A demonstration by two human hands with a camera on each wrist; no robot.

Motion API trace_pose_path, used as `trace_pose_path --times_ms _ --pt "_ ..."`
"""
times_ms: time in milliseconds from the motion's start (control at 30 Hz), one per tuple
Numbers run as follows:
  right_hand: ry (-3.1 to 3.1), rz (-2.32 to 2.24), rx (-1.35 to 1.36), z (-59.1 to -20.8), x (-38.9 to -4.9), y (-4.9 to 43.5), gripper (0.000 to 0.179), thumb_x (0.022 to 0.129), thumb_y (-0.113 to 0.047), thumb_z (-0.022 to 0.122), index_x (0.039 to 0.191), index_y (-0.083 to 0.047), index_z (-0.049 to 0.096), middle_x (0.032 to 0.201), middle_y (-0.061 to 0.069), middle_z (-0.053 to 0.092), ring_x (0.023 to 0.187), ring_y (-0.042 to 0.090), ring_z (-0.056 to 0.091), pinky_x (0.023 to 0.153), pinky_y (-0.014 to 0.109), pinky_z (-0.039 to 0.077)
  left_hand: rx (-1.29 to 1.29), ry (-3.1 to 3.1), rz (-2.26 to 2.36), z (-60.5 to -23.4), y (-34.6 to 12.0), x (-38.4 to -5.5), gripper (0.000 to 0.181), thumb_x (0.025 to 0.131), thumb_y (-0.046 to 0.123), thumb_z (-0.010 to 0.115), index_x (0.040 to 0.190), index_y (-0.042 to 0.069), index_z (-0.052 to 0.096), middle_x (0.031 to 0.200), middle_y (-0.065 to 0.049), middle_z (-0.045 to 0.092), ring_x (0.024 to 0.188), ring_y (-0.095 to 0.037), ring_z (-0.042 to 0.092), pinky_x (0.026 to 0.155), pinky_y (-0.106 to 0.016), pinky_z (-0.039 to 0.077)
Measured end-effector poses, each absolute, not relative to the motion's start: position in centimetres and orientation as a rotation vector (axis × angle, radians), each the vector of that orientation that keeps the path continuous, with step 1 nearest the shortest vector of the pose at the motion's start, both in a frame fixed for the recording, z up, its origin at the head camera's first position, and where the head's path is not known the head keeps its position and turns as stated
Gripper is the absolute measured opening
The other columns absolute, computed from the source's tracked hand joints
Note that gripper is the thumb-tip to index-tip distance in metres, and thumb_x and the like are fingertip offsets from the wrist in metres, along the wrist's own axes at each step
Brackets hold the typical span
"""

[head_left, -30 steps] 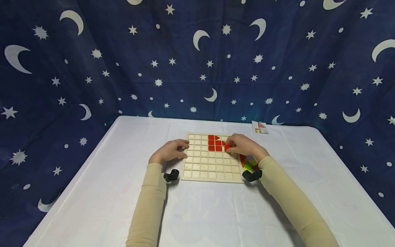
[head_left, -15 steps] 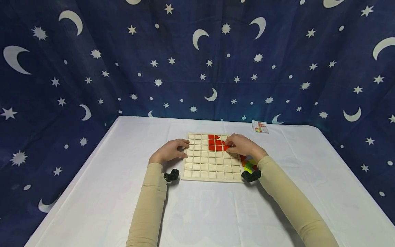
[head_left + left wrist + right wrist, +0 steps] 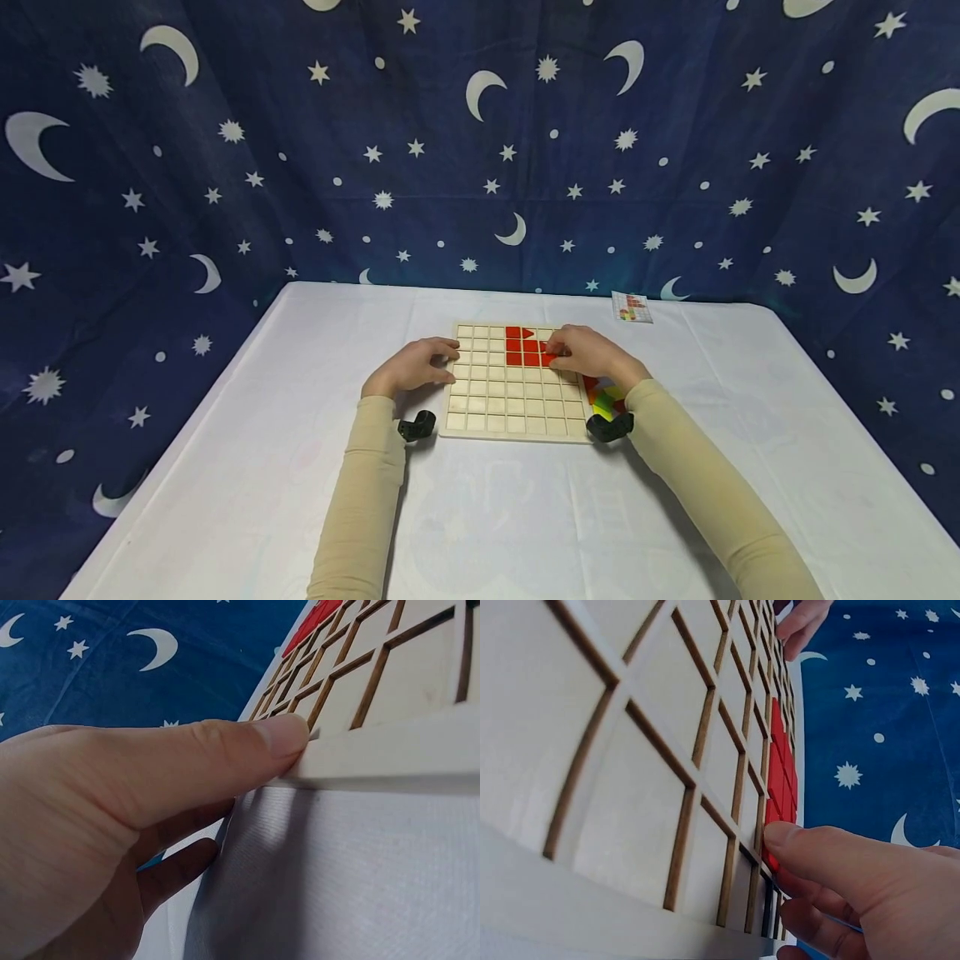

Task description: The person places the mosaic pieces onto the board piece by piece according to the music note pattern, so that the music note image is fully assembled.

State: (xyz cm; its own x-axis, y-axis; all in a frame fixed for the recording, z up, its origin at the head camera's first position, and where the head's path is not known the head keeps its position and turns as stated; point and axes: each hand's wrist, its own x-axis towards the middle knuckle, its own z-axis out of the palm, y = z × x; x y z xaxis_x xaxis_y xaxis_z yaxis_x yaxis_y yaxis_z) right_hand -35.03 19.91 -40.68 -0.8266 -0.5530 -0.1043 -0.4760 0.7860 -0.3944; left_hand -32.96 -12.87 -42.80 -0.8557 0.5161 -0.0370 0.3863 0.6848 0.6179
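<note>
A pale wooden grid board (image 3: 502, 408) lies on the table, with several red tiles (image 3: 513, 346) set in cells of its far rows. My right hand (image 3: 592, 352) is over the board's far right part, thumb and fingertips on a red square tile (image 3: 547, 361) at the end of the red row. In the right wrist view my thumb presses against that red tile's edge (image 3: 770, 859), and the other fingers curl behind. My left hand (image 3: 408, 367) rests at the board's left edge. In the left wrist view its straight thumb lies on the board's rim (image 3: 360, 754).
Loose red, green, yellow and orange pieces (image 3: 604, 402) lie right of the board, partly hidden by the right wrist. A printed pattern card (image 3: 632, 307) lies at the table's back right. A dark star-and-moon cloth (image 3: 420, 183) hangs behind the white table (image 3: 495, 517).
The right hand has shifted slightly left, and the red square tile has moved from a tilted, offset position into line with the red row. The left hand has stayed still.
</note>
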Motion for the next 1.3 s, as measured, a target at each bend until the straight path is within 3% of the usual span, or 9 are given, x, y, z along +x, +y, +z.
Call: trace_pose_path --times_ms 400,900,1100,1300 --pt "2.788 -0.565 -0.768 -40.5 -34.4 20.7 0.024 0.091 -0.016 0.07 0.113 -0.004 0.069 0.102 0.006 0.063 0.087 0.02 0.056 0.086 0.039 0.053 0.743 2.695 0.899 -43.0 -12.8 -33.3 0.044 0.086 0.016 0.076 0.126 0.001 0.064 0.146 -0.011 0.049 0.139 -0.031 0.038 0.116 -0.043 0.03" --pt "2.849 -0.597 -0.513 -40.0 -31.3 28.6 0.026 0.092 -0.017 0.069 0.113 -0.001 0.067 0.095 0.007 0.064 0.076 0.019 0.055 0.07 0.031 0.054 0.73 2.694 0.899 -42.7 -12.8 -32.9 0.045 0.086 0.015 0.075 0.127 0.0 0.064 0.146 -0.012 0.048 0.139 -0.032 0.037 0.115 -0.045 0.03" --pt "2.832 -0.611 -0.504 -40.2 -30.6 30.4 0.021 0.09 -0.011 0.068 0.109 -0.001 0.068 0.093 0.004 0.065 0.078 0.018 0.054 0.074 0.033 0.052 0.716 2.686 0.914 -42.8 -12.8 -32.9 0.044 0.086 0.014 0.075 0.127 0.001 0.064 0.146 -0.011 0.048 0.14 -0.031 0.037 0.116 -0.044 0.03" --pt "2.844 -0.609 -0.454 -40.5 -30.7 30.6 0.024 0.09 -0.014 0.069 0.109 0.0 0.068 0.093 0.006 0.065 0.081 0.022 0.055 0.077 0.038 0.054 0.721 2.682 0.925 -42.9 -12.7 -33.0 0.044 0.086 0.014 0.075 0.126 0.0 0.064 0.146 -0.012 0.049 0.139 -0.031 0.038 0.115 -0.044 0.03"
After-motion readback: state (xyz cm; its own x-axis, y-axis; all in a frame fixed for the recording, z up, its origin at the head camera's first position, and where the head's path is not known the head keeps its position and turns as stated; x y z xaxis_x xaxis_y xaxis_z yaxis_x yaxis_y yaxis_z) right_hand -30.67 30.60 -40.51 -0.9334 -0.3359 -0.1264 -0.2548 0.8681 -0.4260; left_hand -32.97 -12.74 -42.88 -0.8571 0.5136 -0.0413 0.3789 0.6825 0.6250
